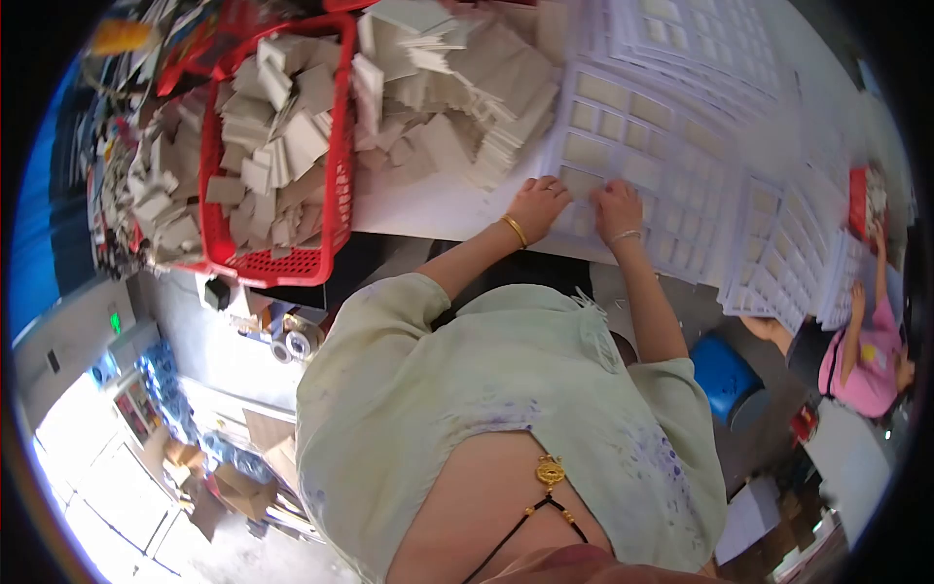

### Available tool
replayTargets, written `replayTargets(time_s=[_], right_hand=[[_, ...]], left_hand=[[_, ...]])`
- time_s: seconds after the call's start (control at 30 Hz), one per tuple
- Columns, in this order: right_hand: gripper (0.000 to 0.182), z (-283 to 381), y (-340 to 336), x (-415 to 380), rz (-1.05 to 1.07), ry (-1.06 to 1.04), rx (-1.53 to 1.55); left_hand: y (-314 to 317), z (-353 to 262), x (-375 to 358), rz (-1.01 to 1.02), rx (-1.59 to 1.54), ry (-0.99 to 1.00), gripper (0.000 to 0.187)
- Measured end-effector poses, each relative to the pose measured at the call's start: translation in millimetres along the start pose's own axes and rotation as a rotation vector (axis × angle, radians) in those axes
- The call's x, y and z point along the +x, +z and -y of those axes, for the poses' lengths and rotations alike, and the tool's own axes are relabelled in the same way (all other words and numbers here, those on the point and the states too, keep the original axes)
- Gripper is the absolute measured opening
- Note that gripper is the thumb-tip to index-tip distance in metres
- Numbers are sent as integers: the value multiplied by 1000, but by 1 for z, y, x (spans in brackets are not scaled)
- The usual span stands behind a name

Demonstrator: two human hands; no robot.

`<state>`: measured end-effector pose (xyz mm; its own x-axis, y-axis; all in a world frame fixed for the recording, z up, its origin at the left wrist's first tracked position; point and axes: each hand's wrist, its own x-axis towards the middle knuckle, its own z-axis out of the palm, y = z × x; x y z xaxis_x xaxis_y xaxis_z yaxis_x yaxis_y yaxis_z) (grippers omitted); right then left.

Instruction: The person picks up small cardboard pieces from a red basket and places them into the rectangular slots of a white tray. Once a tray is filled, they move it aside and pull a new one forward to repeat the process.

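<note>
My left hand point(538, 206) rests at the near left edge of a white compartment tray point(637, 156), its fingers bent over the rim. A little to the right, my right hand point(618, 209) has its fingers drawn together over the tray's near compartments. Whatever either hand holds is too small or hidden to make out. Pale rectangular pieces fill many of the tray's compartments. Left of the tray lies a big heap of loose pale flat pieces point(467, 88).
A red basket point(341, 146) full of pale pieces stands at the left. More white trays point(778, 243) overlap on the right. A co-worker in pink point(871, 365) reaches toward the table at far right. A blue stool point(725, 375) is below the table edge.
</note>
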<state>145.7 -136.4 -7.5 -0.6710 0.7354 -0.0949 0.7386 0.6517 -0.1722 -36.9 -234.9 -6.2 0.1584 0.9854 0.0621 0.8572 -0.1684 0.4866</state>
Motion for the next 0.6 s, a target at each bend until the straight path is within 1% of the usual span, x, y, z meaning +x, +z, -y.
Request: replayTargets(time_s=[0.1,0.2,0.23,0.27,0.3,0.33,0.37,0.4,0.43,0.47,0.53,0.6], right_hand=[[21,8,0,-4,46,27,-14],[24,13,-10,0,50,-58,-62],[24,20,-14,6,-19,-102,0],[24,33,-17,15,-88,-147,63],[23,48,-20,23,-154,-194,127],[22,66,-23,34,-159,-252,161],[22,89,-24,49,-164,-311,197],[21,112,-23,63,-168,-371,232],[20,136,-19,76,-190,-447,292],[19,159,-14,89,-212,-524,353],[21,204,-6,109,-178,-627,342],[24,243,4,126,-111,-688,333]], left_hand=[[-18,13,-20,-227,-133,-86,25],[-34,48,-63,-452,-230,-349,20],[-33,67,-79,-546,-169,-445,21],[-36,84,-97,-637,-264,-564,21],[-46,95,-112,-699,-240,-637,24],[-53,111,-128,-677,-65,-670,27],[-57,120,-141,-656,-258,-827,31],[-54,129,-149,-592,-174,-855,34],[-48,141,-157,-527,-91,-881,38],[-42,150,-161,-475,-9,-852,41],[-32,157,-165,-362,148,-798,48],[-36,152,-161,-277,142,-877,51]])
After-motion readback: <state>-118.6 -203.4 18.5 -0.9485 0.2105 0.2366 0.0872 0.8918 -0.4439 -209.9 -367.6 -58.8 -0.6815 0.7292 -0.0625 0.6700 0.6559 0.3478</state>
